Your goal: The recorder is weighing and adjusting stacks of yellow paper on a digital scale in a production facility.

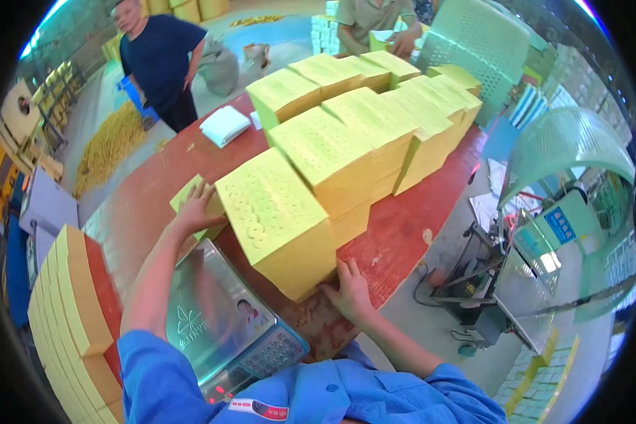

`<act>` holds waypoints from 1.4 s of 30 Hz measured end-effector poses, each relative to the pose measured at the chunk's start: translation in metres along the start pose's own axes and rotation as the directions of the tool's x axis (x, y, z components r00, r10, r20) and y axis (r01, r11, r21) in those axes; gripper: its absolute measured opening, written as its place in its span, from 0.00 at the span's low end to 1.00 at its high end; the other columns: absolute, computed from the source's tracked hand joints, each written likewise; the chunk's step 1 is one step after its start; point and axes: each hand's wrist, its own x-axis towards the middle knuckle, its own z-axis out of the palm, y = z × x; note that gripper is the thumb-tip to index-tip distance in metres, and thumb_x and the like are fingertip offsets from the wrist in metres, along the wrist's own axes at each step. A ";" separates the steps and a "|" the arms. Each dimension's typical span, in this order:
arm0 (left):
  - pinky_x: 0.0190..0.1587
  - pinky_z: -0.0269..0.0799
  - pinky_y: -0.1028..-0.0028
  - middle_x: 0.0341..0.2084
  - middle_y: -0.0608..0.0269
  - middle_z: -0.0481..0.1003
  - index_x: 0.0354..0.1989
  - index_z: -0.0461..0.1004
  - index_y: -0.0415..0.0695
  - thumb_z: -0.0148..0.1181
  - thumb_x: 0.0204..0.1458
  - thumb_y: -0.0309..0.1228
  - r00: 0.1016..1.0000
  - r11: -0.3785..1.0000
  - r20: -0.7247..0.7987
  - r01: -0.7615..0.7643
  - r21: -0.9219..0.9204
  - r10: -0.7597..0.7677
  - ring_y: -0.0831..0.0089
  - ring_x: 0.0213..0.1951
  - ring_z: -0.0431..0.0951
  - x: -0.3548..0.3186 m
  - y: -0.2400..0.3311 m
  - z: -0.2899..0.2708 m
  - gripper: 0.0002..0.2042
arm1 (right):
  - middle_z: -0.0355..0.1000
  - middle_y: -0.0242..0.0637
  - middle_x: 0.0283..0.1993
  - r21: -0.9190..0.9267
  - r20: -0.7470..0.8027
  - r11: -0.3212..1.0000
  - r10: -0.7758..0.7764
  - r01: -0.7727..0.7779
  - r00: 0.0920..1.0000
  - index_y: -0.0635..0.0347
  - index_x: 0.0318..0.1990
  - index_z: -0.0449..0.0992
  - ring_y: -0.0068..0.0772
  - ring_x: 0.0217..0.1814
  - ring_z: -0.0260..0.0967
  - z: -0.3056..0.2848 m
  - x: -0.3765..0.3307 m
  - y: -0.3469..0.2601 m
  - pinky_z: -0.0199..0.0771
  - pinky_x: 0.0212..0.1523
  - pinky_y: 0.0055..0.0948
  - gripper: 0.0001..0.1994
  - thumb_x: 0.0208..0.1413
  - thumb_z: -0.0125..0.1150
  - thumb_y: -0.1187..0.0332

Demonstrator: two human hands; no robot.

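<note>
A tall stack of yellow paper (pixel 272 205) stood on the red table (pixel 396 247), at the near end of a group of similar paper stacks (pixel 364 127). The left hand (pixel 196 208) had its fingers spread apart over a small yellow bundle (pixel 184 192), just beside the tall stack's left side. The right hand (pixel 349 290) was at the tall stack's lower right corner, its thumb and fingers by the bottom edge; whether they were clamped on it could not be told, as the fingertips were partly hidden.

A metal scale (pixel 219 311) with a keypad lay between the forearms. Beyond the left hand, a folded white cloth (pixel 225 126) rested on the table. More yellow paper (pixel 71 325) was piled at the lower left. A person in a dark shirt (pixel 159 60) stood past the table, and another person (pixel 374 21) was behind the stacks.
</note>
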 end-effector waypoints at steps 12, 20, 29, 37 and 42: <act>0.56 0.68 0.58 0.51 0.37 0.72 0.62 0.61 0.34 0.69 0.38 0.50 0.983 0.982 0.045 -0.179 0.056 0.177 0.49 0.54 0.73 -0.131 0.134 -0.050 0.45 | 0.66 0.48 0.48 0.080 -0.186 0.996 0.048 -0.034 0.981 0.64 0.53 0.65 0.51 0.45 0.71 0.040 0.028 -0.023 0.74 0.42 0.43 0.30 0.44 0.73 0.63; 0.45 0.75 0.62 0.39 0.45 0.79 0.59 0.61 0.35 0.74 0.37 0.44 0.992 0.910 -0.073 0.061 -0.409 -0.100 0.54 0.43 0.80 -0.114 0.148 -0.004 0.42 | 0.67 0.47 0.45 0.081 -0.170 0.997 0.002 0.012 0.985 0.60 0.46 0.64 0.53 0.43 0.71 0.046 0.036 -0.014 0.74 0.39 0.45 0.24 0.47 0.70 0.62; 0.50 0.78 0.61 0.53 0.53 0.70 0.63 0.58 0.42 0.58 0.52 0.20 0.884 0.374 0.193 0.367 -0.852 -0.426 0.61 0.50 0.76 -0.121 0.172 0.022 0.28 | 0.66 0.47 0.48 0.493 0.067 0.851 -0.245 0.181 0.967 0.59 0.50 0.64 0.49 0.44 0.71 -0.024 0.018 0.069 0.73 0.43 0.41 0.19 0.53 0.63 0.70; 0.52 0.74 0.57 0.56 0.55 0.68 0.64 0.56 0.45 0.56 0.53 0.21 0.862 0.131 0.105 0.194 -0.972 -0.495 0.59 0.56 0.71 -0.132 0.213 0.053 0.28 | 0.75 0.43 0.37 0.399 -0.064 0.888 -0.223 0.230 0.973 0.61 0.44 0.72 0.37 0.36 0.75 -0.139 0.051 0.170 0.75 0.36 0.32 0.11 0.53 0.61 0.74; 0.61 0.65 0.55 0.61 0.55 0.63 0.68 0.51 0.48 0.59 0.56 0.26 0.804 0.052 -0.032 -0.002 -0.999 -0.594 0.58 0.62 0.65 -0.123 0.223 0.086 0.32 | 0.75 0.34 0.32 0.654 0.048 0.754 0.031 -0.055 0.998 0.63 0.44 0.74 0.24 0.33 0.75 -0.184 0.086 0.219 0.75 0.34 0.28 0.08 0.58 0.58 0.72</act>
